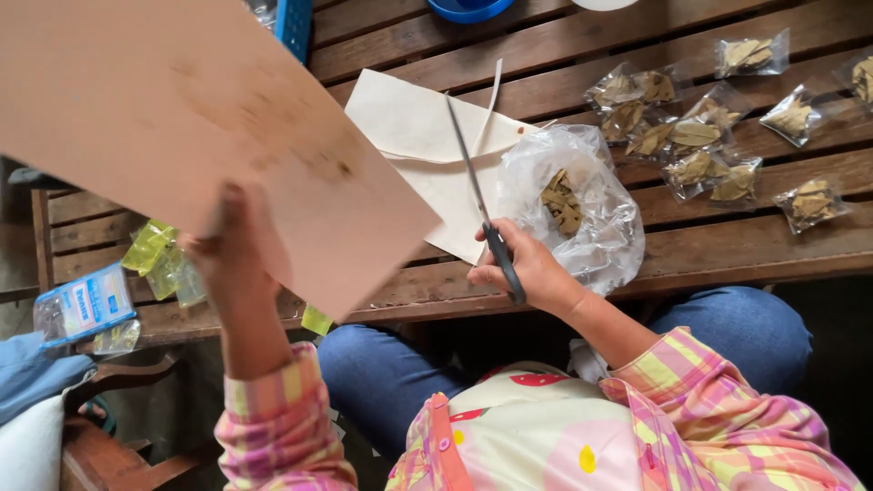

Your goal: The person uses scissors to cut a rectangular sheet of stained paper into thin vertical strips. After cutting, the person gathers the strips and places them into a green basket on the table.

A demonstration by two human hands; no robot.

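Left hand (238, 264) grips the big cardboard sheet (182, 118) up high, right hand (527, 268) clutches the scissors (482, 205) over the wooden slatted table (727, 245)

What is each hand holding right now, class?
Left hand: closed on a large brown cardboard sheet, held up.
Right hand: closed around scissors, blades together, pointing away.

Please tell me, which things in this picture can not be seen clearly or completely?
- Head view: the left hand is partly covered by the tan sheet it holds up.
- The sheet also hides part of the wooden table and runs off the top and left edges.
- Scissors in the right hand: handles hidden in the grip.
- Blue dish: cut by the top edge.
- Dried leaves: kind too small to tell.
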